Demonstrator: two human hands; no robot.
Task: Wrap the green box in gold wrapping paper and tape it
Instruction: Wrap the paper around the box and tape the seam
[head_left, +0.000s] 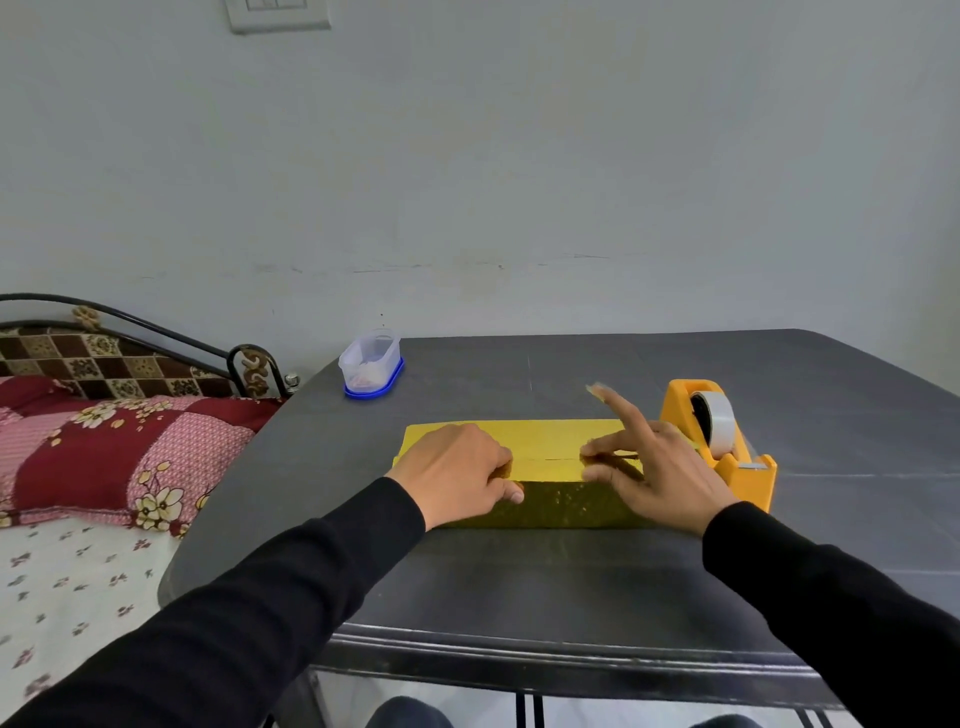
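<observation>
The box lies wrapped in gold paper (550, 441) in the middle of the dark table (519, 582); no green shows. A seam in the paper runs along its top. My left hand (457, 475) rests on the box's left part, fingers curled down onto the top by the seam and the thumb on the front face. My right hand (654, 467) lies over the right part with fingers spread; two fingers touch the top at the seam. Its index finger points up with a small piece of clear tape (595, 388) stuck to the tip.
An orange tape dispenser (727, 441) with a roll of clear tape stands just right of the box. A small clear plastic container (371, 364) with a blue lid sits at the table's far left corner. A bed with patterned pillows (104, 447) lies to the left.
</observation>
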